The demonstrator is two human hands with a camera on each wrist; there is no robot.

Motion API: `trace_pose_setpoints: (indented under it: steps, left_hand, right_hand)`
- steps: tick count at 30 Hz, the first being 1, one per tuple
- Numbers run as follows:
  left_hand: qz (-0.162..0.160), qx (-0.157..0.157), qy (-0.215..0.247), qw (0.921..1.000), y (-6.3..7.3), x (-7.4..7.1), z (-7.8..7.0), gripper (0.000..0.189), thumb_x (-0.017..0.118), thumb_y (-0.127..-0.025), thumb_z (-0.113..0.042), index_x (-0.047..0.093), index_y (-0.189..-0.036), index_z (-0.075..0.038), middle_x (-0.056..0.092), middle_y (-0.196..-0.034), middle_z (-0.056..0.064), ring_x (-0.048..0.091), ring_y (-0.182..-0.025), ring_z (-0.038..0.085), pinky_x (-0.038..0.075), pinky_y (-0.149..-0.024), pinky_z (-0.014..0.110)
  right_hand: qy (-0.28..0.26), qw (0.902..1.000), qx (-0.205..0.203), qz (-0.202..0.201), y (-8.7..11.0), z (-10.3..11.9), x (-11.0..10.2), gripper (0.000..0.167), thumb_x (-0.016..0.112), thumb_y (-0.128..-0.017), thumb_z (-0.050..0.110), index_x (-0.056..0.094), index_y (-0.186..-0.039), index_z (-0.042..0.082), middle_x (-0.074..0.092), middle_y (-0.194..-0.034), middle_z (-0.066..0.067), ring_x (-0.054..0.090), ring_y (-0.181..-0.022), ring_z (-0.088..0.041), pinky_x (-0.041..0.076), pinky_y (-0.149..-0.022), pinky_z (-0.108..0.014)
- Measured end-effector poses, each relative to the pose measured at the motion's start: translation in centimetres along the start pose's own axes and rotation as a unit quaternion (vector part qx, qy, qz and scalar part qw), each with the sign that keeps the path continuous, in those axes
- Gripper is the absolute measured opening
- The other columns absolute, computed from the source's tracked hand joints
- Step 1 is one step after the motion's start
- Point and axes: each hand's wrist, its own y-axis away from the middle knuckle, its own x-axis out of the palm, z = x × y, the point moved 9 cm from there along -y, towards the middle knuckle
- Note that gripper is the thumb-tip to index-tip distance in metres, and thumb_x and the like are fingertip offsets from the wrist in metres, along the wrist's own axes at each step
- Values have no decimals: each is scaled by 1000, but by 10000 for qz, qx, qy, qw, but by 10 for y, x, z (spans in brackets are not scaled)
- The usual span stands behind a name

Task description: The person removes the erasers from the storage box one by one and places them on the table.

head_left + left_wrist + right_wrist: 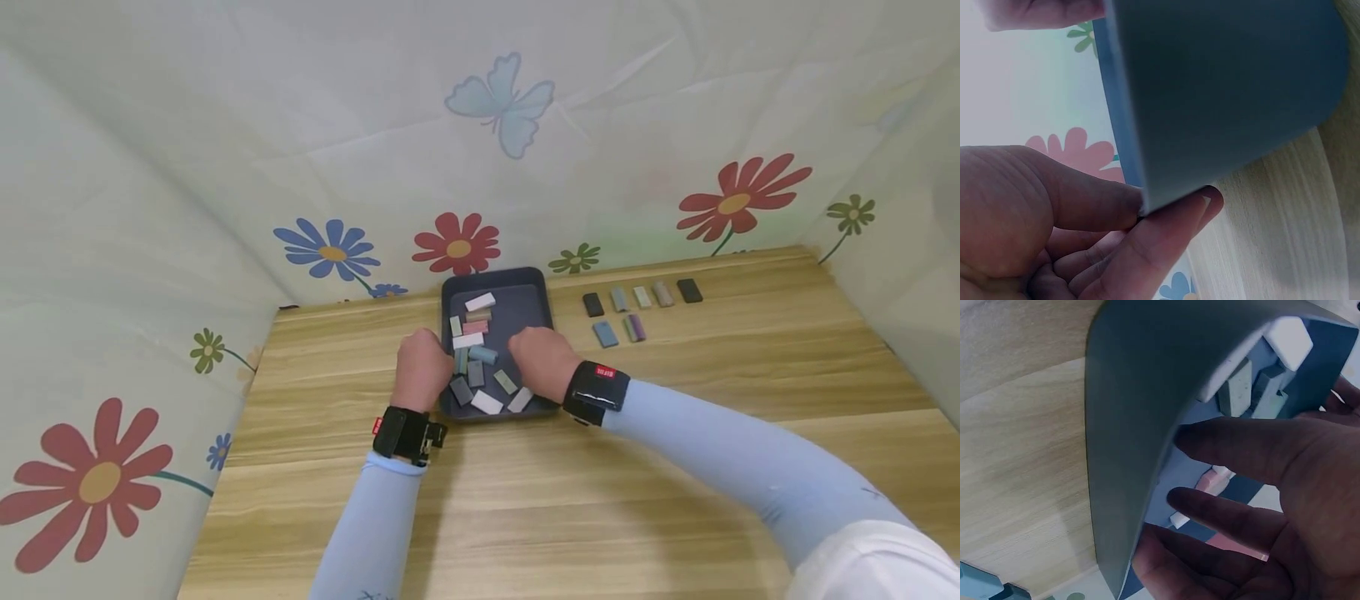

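Observation:
A dark blue-grey tray [525, 302] lies on the wooden table. My left hand [424, 367] is at its left side, and in the left wrist view thumb and fingers pinch the edge of the tray [1229, 81]. Over the tray's right part is my right hand [546, 362]. In the right wrist view its fingers spread along the inner wall of the tray [1129, 425], the lower ones at the rim, with nothing gripped. Small blocks lie inside, mostly on the left and front: a white block [480, 302], a pink block [476, 328], a ribbed blue piece [483, 356] and several others.
Right of the tray, several small pieces stand in two loose rows, among them a black block [689, 290], a blue block [605, 334] and a purple-green piece [634, 327]. A flower-printed cloth wall [390, 167] rises behind the table's back edge.

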Motion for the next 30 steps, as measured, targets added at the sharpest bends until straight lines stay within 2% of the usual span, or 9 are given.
trace_pose_setpoints:
  steps: [3,7,14,20,25,30]
  left_hand:
    - [21,-14,28,10000,0,0,-1,21,60,-73,-2,55,-54,-9,53,-53,4,52,-49,18,36,-40,28]
    - [159,-124,56,9998,0,2,0,22,61,-72,-3,52,-53,-10,50,-53,2,51,-49,18,36,-40,28]
    - [228,-272,101,9993,0,4,3,21,62,-72,-4,53,-54,-10,51,-54,2,52,-50,18,36,-40,28]
    - [143,-138,21,9998,0,3,2,23,61,-71,-3,51,-52,-10,46,-52,1,48,-49,17,34,-40,28]
    - [172,-192,66,9996,0,3,2,20,63,-72,-3,54,-55,-9,50,-54,3,51,-50,18,36,-41,28]
    - [223,-275,118,9993,1,3,3,17,63,-72,-3,55,-57,-9,54,-57,5,52,-52,18,37,-42,28]
  right_hand:
    - [20,10000,-54,-22,1,3,2,4,65,-76,6,67,-79,7,67,-74,-8,64,-69,-22,53,-58,-38]
    - [-45,9999,-139,15,2,4,7,7,60,-79,4,66,-77,6,66,-73,-9,63,-66,-22,52,-54,-38]
    - [-212,9992,-333,-66,3,3,10,7,61,-77,0,63,-78,7,66,-74,-8,64,-72,-24,53,-64,-38]
    - [-361,9987,-341,-82,4,0,10,7,63,-75,1,63,-79,7,66,-74,-8,64,-73,-23,53,-65,-38]
    - [-671,9972,-327,-57,4,-1,10,10,65,-72,0,63,-79,7,66,-75,-7,63,-72,-20,51,-64,-36]
    - [-1030,9943,-267,13,3,-4,10,11,62,-75,-1,66,-81,8,64,-74,-3,59,-68,-15,48,-62,-32]
